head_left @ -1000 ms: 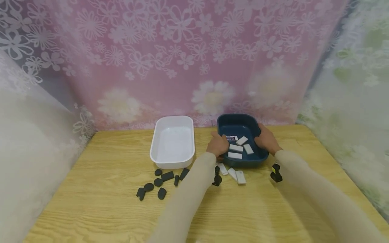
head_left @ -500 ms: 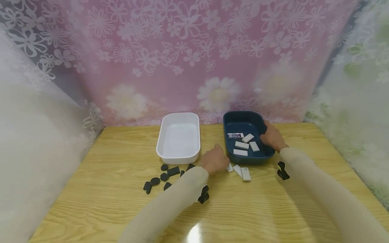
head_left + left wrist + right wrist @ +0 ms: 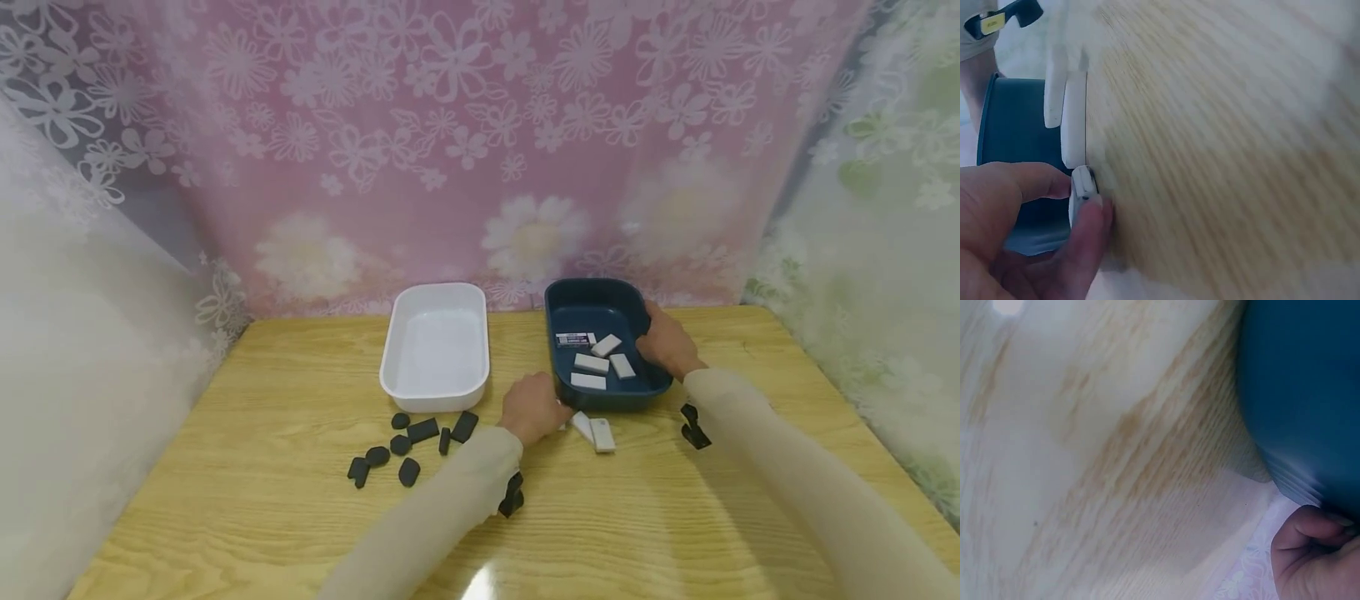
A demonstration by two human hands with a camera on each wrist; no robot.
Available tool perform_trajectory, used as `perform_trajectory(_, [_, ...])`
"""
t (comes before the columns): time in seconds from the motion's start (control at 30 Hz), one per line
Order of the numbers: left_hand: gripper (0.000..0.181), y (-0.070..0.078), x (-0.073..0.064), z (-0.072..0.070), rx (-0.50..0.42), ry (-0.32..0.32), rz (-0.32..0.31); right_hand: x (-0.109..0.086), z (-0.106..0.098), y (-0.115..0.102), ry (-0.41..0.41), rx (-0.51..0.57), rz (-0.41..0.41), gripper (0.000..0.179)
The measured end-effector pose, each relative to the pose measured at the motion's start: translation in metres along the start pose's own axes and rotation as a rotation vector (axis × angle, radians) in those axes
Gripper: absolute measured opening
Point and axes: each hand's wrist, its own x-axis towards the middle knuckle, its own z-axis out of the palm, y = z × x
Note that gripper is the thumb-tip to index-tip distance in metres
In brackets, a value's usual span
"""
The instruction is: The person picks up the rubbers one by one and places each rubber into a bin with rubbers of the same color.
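Observation:
At the front left corner of the dark blue basin [image 3: 611, 402], my left hand [image 3: 532, 408] pinches a small white eraser [image 3: 1083, 182] between thumb and fingers, low over the table. Two more white erasers [image 3: 602, 436] lie just right of it, one overlapping the other, in front of the basin. My right hand [image 3: 670, 342] grips the basin's right rim, thumb on the inside. Within the basin lie several white erasers [image 3: 592, 363] and one in a printed dark sleeve [image 3: 573, 339].
A white basin [image 3: 435, 402] stands left of the blue one. Several small black pieces [image 3: 423, 430] of mixed shapes lie in front of it on the wooden table [image 3: 300, 525]. A pink flowered curtain [image 3: 420, 192] hangs behind the table's back edge.
My left hand has let go of the blue basin's left rim, come down toward the front and taken hold of a white eraser. The right hand stays on the right rim.

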Motion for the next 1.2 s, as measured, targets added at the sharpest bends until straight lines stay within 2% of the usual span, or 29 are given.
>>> perform_trajectory(0.13, [0.032, -0.006, -0.002, -0.005, -0.061, -0.004, -0.001, 0.001, -0.001, 0.000, -0.002, -0.008, 0.001, 0.074])
perform_trajectory(0.23, [0.028, -0.011, -0.001, -0.016, -0.025, 0.025, 0.030, 0.002, -0.002, 0.002, 0.008, -0.017, -0.008, 0.075])
perform_trajectory(0.33, [0.025, -0.012, 0.004, -0.037, 0.035, 0.089, 0.066, 0.002, -0.003, 0.003, 0.026, -0.017, -0.019, 0.076])
perform_trajectory(0.5, [0.021, 0.001, 0.016, -0.068, 0.075, 0.127, 0.109, 0.004, -0.004, 0.005, 0.012, -0.029, -0.010, 0.077])
perform_trajectory(0.57, [0.018, 0.009, 0.023, -0.074, 0.090, 0.122, 0.141, 0.004, -0.004, 0.006, 0.005, -0.034, -0.008, 0.078])
perform_trajectory(0.63, [0.025, 0.017, 0.029, -0.076, 0.117, 0.116, 0.168, 0.005, -0.002, 0.005, 0.003, -0.036, -0.010, 0.080])
perform_trajectory(0.77, [0.038, 0.030, 0.043, -0.073, 0.187, 0.132, 0.205, 0.007, 0.001, 0.002, 0.012, -0.031, -0.014, 0.081])
perform_trajectory(1.0, [0.019, 0.043, 0.068, -0.052, 0.295, 0.160, 0.219, 0.007, 0.002, 0.000, 0.016, -0.028, 0.017, 0.079])
perform_trajectory(1.2, [0.015, 0.054, 0.076, -0.035, 0.379, 0.142, 0.254, 0.003, 0.003, 0.004, 0.028, -0.026, 0.032, 0.076])
